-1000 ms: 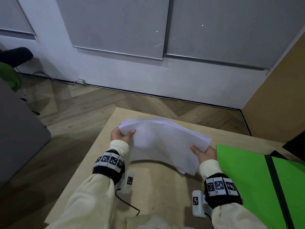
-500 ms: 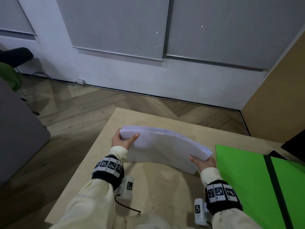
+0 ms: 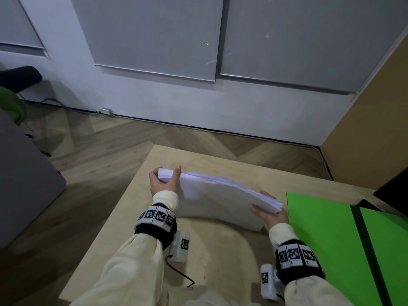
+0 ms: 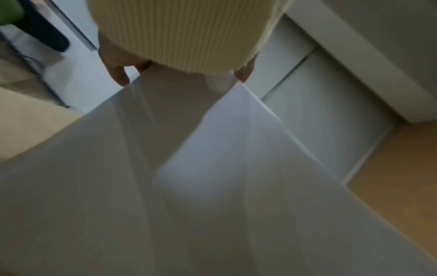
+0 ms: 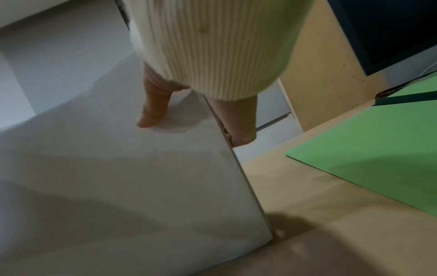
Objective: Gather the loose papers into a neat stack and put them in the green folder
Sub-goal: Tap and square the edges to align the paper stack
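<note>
A stack of white papers (image 3: 212, 195) stands upright on its long edge on the wooden table (image 3: 220, 257), bowed slightly. My left hand (image 3: 164, 181) grips its left end, thumb on the near face. My right hand (image 3: 270, 209) grips the right end, thumb (image 5: 153, 112) on the near face and fingers behind. The papers (image 4: 212, 168) fill the left wrist view, and the stack's lower corner (image 5: 269, 237) rests on the table in the right wrist view. The green folder (image 3: 326, 239) lies open flat to the right, with a dark spine (image 3: 364, 250).
The table's left edge (image 3: 106, 235) drops to a wood floor. A grey cabinet (image 3: 22, 184) stands at the left. A dark object (image 3: 393, 191) sits behind the folder, beside a brown panel (image 3: 371, 129) at the right.
The stack has tipped from lying tilted toward me to standing upright on its edge, and it has come down onto the table. Both hands kept their hold on the ends.
</note>
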